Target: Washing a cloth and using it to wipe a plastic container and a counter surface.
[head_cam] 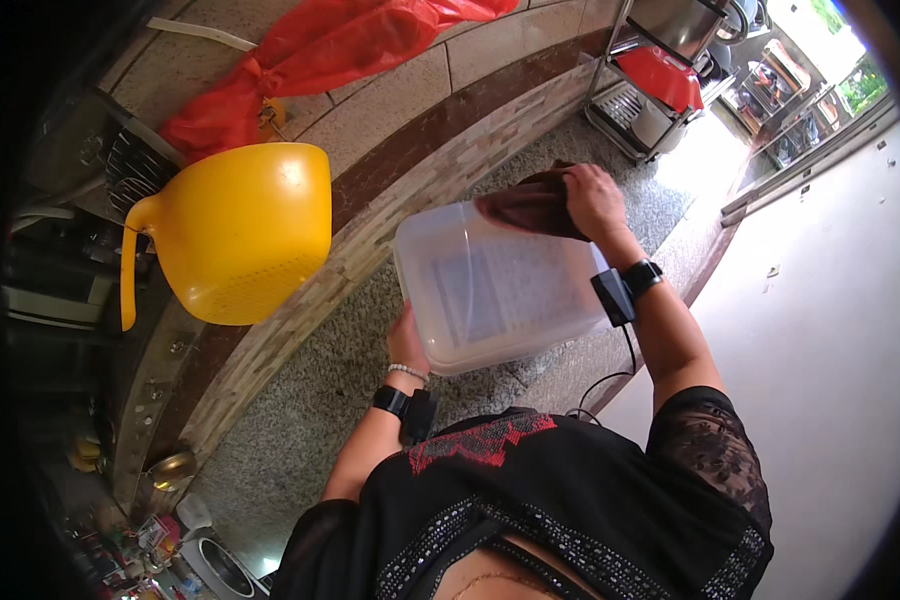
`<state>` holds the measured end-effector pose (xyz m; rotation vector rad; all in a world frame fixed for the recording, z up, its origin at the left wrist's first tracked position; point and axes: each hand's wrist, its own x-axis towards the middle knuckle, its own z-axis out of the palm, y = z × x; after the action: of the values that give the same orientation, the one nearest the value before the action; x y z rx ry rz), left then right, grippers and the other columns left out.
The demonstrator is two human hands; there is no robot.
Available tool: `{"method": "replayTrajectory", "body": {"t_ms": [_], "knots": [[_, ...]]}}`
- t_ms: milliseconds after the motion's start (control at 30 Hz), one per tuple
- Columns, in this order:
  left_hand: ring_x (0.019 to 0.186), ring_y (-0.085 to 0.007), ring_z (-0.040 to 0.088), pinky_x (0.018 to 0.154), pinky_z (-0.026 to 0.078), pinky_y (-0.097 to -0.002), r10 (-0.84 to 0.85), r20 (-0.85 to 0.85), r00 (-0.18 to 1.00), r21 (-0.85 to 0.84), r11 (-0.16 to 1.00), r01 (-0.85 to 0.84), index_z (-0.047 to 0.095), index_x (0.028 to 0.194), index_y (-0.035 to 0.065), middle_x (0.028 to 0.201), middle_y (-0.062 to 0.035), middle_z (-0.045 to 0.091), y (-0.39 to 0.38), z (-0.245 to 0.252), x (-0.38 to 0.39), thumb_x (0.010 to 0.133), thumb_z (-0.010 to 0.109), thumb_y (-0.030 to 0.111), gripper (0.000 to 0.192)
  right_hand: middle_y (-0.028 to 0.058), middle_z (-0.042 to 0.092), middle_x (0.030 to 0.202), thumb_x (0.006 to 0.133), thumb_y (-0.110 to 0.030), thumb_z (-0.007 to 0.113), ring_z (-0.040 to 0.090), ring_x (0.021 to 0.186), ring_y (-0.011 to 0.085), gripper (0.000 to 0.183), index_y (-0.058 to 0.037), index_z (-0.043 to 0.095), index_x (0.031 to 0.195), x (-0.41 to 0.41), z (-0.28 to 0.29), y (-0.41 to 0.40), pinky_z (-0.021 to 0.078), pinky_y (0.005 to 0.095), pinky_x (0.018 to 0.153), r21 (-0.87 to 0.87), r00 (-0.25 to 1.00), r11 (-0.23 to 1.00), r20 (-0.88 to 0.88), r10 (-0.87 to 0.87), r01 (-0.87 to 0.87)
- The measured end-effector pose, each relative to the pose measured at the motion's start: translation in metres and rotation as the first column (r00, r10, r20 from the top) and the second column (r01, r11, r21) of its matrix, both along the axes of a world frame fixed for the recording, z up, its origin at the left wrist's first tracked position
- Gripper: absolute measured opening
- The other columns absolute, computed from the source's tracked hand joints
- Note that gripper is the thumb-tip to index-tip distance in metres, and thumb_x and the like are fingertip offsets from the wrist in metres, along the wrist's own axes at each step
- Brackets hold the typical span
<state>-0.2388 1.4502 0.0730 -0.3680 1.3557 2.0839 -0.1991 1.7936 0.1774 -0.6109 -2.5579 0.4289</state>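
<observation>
Before my chest is a translucent plastic container (495, 300), tilted over a speckled granite counter (307, 412). My left hand (407, 341) grips its lower left side, the fingers partly hidden behind the wall. A dark brown cloth (529, 204) lies bunched against the container's far right edge. With my right hand (594, 199) I hold that cloth pressed to the plastic. A bluish rectangular patch shows through the container, too blurred to identify.
A yellow plastic colander (247, 232) hangs at left, beside a black slotted utensil (131, 169). Above is a red plastic bag (345, 52). A metal dish rack (607, 112) holding a red basin (660, 79) and a pot (675, 26) stands at the counter's far end. A white surface (810, 337) lies at right.
</observation>
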Motion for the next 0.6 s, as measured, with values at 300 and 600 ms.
{"method": "replayTrajectory", "body": {"t_ms": [300, 600], "knots": [[0.095, -0.0220, 0.056, 0.084, 0.044, -0.0340, 0.022, -0.068, 0.997, -0.069, 0.997, -0.027, 0.052, 0.113, -0.0063, 0.109, -0.0132, 0.057, -0.005, -0.013, -0.005, 0.091, 0.047, 0.040, 0.051, 0.0087, 0.060, 0.098, 0.096, -0.027, 0.039, 0.056, 0.088, 0.0120, 0.033, 0.0003, 0.055, 0.104, 0.106, -0.055, -0.002, 0.0437, 0.0241, 0.076, -0.871, 0.990, 0.490, -0.093, -0.109, -0.028], [0.090, -0.0228, 0.058, 0.081, 0.045, -0.0346, 0.071, -0.046, 0.996, -0.156, 0.985, -0.077, 0.054, 0.107, -0.0067, 0.104, -0.0138, 0.058, 0.013, 0.009, 0.035, 0.091, 0.045, 0.040, 0.050, 0.0207, 0.050, 0.087, 0.089, -0.015, 0.041, 0.048, 0.085, 0.0367, 0.021, 0.0039, 0.050, 0.087, 0.160, -0.102, -0.088, 0.0373, 0.0413, 0.079, -0.384, 0.691, 0.757, -0.325, -0.646, 0.528]]}}
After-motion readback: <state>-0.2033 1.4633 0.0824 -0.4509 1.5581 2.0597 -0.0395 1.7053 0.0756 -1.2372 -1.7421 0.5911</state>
